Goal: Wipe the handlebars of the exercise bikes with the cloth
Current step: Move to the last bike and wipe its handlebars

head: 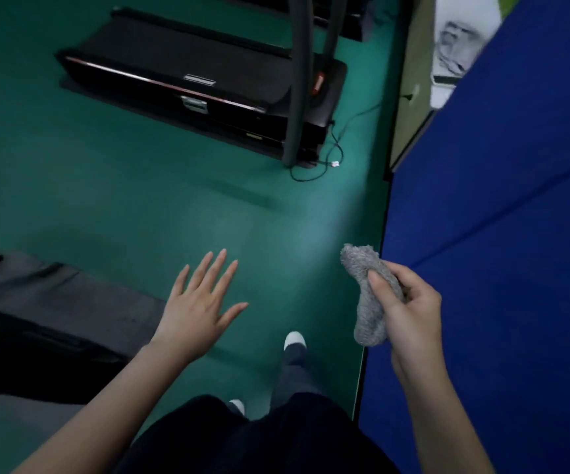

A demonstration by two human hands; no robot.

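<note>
My right hand (410, 309) grips the bunched grey cloth (367, 295), thumb pressed across it, held over the edge of the blue mat (502, 268). My left hand (198, 309) hangs flat with fingers spread wide, holding nothing, above the green floor (123, 186). A black treadmill (194, 87) stands ahead; I see no handlebars.

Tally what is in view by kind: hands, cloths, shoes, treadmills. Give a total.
hands: 2, left hand and right hand
grey cloth: 1
white shoes: 2
treadmill: 1 fully seen
Total: 6
</note>
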